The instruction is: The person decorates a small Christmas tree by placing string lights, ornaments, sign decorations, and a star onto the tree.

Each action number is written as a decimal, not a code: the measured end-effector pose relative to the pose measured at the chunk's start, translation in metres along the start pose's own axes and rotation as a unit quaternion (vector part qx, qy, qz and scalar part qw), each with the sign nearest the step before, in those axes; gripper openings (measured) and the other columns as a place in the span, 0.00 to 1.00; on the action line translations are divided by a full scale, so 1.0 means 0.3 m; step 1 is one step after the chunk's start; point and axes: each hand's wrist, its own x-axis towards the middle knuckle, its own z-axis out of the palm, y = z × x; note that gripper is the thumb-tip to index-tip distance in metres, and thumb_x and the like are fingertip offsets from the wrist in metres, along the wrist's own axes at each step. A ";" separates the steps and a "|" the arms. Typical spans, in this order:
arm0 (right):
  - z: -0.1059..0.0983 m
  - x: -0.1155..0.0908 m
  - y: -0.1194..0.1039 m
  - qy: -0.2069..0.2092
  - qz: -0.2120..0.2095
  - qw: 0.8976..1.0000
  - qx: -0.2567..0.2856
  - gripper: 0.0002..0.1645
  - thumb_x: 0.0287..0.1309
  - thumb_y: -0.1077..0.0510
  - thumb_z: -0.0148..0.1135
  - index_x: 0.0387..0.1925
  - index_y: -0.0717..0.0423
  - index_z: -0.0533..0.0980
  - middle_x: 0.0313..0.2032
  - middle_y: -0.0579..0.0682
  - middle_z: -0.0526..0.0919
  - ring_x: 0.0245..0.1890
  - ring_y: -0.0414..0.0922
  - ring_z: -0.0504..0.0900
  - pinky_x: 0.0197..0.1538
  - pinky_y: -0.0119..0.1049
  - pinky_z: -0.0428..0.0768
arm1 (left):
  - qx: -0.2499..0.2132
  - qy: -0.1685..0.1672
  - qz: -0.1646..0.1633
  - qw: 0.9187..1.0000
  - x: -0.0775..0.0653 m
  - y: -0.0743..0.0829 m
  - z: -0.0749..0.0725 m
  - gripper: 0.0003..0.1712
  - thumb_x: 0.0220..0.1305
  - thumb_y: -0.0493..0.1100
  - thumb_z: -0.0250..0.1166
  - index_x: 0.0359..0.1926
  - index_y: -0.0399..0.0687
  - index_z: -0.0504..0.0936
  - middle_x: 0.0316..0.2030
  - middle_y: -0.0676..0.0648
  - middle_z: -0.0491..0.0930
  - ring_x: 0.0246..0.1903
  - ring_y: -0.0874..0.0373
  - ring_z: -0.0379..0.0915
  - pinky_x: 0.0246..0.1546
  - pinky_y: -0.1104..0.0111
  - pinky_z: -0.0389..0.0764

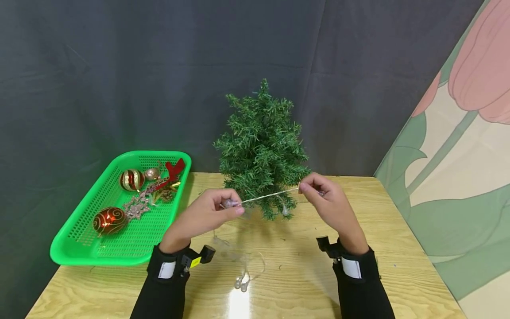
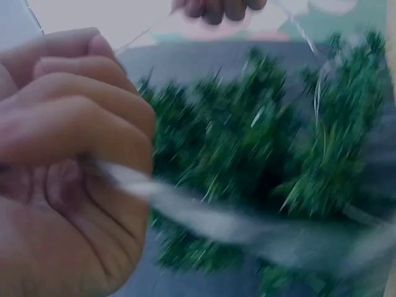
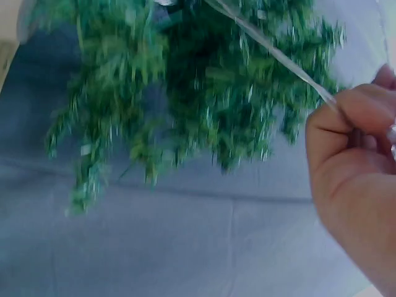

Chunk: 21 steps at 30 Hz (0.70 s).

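Observation:
Stretched between both hands is a clear string of lights (image 1: 271,195), in front of a small green Christmas tree (image 1: 263,146) that stands on the table. My left hand (image 1: 213,208) pinches one end of this stretch, with a clear bulb between thumb and fingers. At the other end my right hand (image 1: 324,195) pinches the wire, its fingers curled. One clear bulb (image 1: 285,211) hangs at the tree's lower front branches. More of the string, with clear bulbs (image 1: 241,285), trails on the table below the left hand. In the left wrist view the wire (image 2: 204,216) is blurred.
To the left sits a green basket (image 1: 95,259) holding a striped bauble (image 1: 132,180), a red-brown bauble (image 1: 110,220), a small pink bauble (image 1: 152,173), a glittery snowflake (image 1: 137,207) and a red bow (image 1: 174,169). A dark curtain (image 1: 159,79) hangs behind the wooden table (image 1: 350,283).

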 end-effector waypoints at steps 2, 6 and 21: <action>-0.022 0.008 0.010 0.032 -0.019 0.999 0.025 0.11 0.75 0.68 0.53 0.34 0.62 0.77 0.22 0.46 0.66 0.19 0.41 0.60 0.25 0.37 0.62 | 0.015 0.018 -0.005 1.000 -0.025 0.005 -0.028 0.10 0.75 0.45 0.64 0.38 0.43 0.82 0.19 0.54 0.62 0.18 0.61 0.53 0.23 0.69 0.60; -0.061 0.034 0.030 0.051 -0.041 0.988 0.138 0.12 0.76 0.69 0.50 0.34 0.68 0.75 0.20 0.47 0.62 0.18 0.43 0.57 0.25 0.38 0.57 | 0.026 0.042 -0.001 0.999 -0.076 0.017 -0.079 0.14 0.76 0.44 0.62 0.31 0.43 0.79 0.17 0.51 0.56 0.16 0.55 0.49 0.22 0.66 0.60; -0.227 0.191 0.070 0.115 -0.118 0.982 -0.093 0.03 0.66 0.69 0.66 0.38 0.70 0.80 0.27 0.42 0.76 0.21 0.36 0.62 0.26 0.29 0.61 | -0.164 0.035 0.203 0.965 -0.044 0.008 -0.196 0.16 0.80 0.29 0.44 0.38 0.41 0.77 0.19 0.49 0.58 0.18 0.56 0.51 0.25 0.63 0.55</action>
